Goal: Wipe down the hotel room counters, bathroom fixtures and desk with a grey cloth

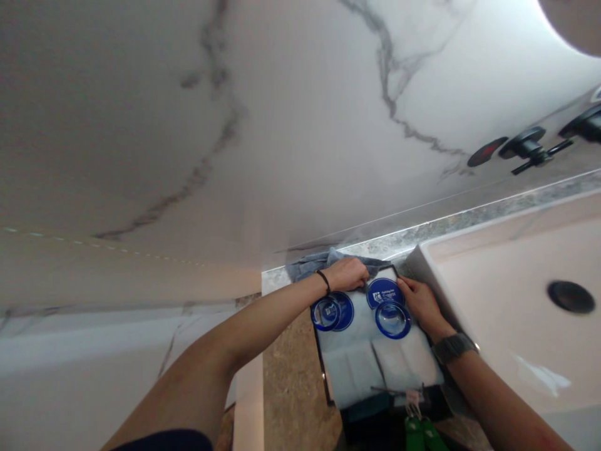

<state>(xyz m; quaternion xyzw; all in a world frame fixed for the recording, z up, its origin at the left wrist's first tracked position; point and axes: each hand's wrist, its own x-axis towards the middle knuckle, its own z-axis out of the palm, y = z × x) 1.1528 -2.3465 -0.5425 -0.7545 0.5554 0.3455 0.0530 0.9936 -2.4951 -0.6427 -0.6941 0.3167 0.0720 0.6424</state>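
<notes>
My left hand (pixel 347 274) is closed on a grey-blue cloth (pixel 305 268), which lies bunched along the counter's back edge behind a tray. My right hand (pixel 422 304) pinches the right rim of that dark-edged tray (pixel 323 369) between thumb and fingers. On the tray lie white folded towels (pixel 350 376). Two clear drinking glasses with blue rims stand there, one glass (pixel 393 321) near my right hand and another glass (pixel 325 313) below my left wrist. Beside them are round blue coasters, one coaster (pixel 382 291) showing white print, the other coaster (pixel 347 311) partly hidden by the left glass.
A white basin (pixel 507 282) with a black drain (pixel 570 296) stands close on the right. Black taps (pixel 528 147) stick out from the marbled wall (pixel 305 113). Brown stone counter (pixel 291 376) shows left of the tray. Green straps (pixel 420 432) hang at the front.
</notes>
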